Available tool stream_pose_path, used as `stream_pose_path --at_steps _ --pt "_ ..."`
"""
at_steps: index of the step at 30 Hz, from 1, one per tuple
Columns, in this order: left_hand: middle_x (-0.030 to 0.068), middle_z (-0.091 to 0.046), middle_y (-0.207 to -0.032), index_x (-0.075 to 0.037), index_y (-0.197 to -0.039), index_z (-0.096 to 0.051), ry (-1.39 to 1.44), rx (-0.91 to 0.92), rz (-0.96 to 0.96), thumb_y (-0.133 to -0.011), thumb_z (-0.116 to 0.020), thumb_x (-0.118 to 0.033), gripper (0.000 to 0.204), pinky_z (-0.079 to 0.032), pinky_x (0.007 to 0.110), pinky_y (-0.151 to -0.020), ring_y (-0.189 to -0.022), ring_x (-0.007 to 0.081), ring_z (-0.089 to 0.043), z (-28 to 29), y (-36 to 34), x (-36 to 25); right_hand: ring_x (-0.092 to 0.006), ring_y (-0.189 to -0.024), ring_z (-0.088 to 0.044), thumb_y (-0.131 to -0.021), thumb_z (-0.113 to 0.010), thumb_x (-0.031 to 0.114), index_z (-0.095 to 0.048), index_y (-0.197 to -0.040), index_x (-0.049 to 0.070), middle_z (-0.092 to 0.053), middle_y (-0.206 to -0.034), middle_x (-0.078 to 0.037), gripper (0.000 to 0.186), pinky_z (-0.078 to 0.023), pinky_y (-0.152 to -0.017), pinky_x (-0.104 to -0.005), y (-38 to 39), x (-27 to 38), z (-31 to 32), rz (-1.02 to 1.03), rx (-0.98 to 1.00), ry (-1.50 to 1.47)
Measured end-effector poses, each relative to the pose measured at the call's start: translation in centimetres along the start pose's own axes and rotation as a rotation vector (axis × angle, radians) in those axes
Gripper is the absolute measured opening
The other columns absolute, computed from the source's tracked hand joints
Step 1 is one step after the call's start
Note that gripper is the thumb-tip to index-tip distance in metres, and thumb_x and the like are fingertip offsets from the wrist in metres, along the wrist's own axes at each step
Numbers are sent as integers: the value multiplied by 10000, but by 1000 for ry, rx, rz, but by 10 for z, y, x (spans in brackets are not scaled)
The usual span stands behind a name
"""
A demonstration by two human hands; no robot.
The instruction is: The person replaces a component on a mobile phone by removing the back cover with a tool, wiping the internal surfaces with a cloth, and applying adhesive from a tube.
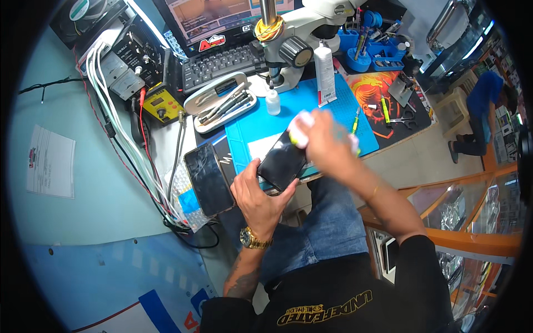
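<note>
My left hand grips the lower end of a dark smartphone, fingers and thumb at its edges. The phone lies tilted at the front edge of the blue work mat, screen facing up. At its far end my right hand, blurred by motion, is closed on a white and yellowish cloth that touches the glass. A second dark phone lies to the left of my left hand. Beyond the cloth stand a small clear dropper bottle and a white tube.
An open case of hand tools sits in front of the laptop. A microscope stand rises at the back, beside a blue tool organizer. Cables hang at the left by a yellow-fronted power unit. Another person is far right.
</note>
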State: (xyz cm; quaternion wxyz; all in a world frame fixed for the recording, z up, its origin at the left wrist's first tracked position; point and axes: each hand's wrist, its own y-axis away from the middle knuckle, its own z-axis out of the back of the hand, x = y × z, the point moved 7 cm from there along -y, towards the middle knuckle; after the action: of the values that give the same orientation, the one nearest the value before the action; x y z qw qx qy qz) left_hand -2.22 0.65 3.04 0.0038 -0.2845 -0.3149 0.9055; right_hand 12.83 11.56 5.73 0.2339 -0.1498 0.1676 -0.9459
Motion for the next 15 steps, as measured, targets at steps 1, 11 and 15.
stream_pose_path --at_steps 1,11,15 --pt "119 -662 -1148 -34 -1325 -538 27 5 18 -596 -959 -328 892 -434 444 -938 -1040 300 -611 -1 -1 -1 -323 -919 -587 -907 -611 133 -722 -1060 52 -564 -916 -160 205 -502 -677 -427 -4 -15 6 -47 29 -24" --pt "131 -659 -1156 -30 -1373 -492 23 22 32 -596 -965 -292 946 -433 451 -972 -1071 314 -597 0 0 -2 -347 -926 -584 -827 -669 159 -678 -1202 49 -576 -981 -162 391 -495 -691 -435 22 6 7 57 82 23" --pt "126 -659 -1152 -27 -1371 -489 24 5 16 -598 -976 -311 956 -442 454 -967 -1072 309 -597 -3 -5 -5 -304 -950 -580 -845 -634 149 -682 -1144 41 -572 -1003 -133 321 -499 -702 -422 69 36 31 205 104 -89"
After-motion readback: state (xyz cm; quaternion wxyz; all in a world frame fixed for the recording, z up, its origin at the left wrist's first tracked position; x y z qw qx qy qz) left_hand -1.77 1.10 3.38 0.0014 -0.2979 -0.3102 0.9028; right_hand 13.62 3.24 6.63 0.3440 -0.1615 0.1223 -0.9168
